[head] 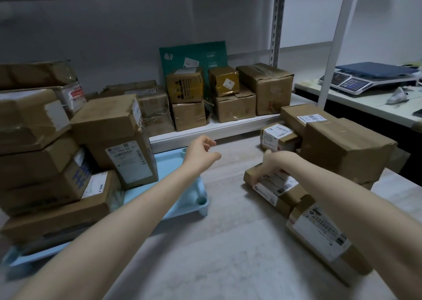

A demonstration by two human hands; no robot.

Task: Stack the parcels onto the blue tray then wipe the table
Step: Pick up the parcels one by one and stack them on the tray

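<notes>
1. Your right hand [272,162] is gripping the left end of a flat parcel [277,191], fingers curling over its edge. The parcel is lying on the pale table [228,242], to the right of the tray.
2. Your left hand [202,154] is hovering beside the blue tray [169,165], fingers loosely curling, holding nothing.
3. A pile of parcels [45,160] is sitting on the tray's left part.
4. More boxes [235,103] are lining a white shelf [217,127] behind, and a weighing scale [356,81] is sitting on a side counter [365,104] off right.

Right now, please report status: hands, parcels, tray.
Left hand open, holding nothing. Right hand grips flat parcel. Blue tray partly stacked; left forearm crosses its free corner.
</notes>
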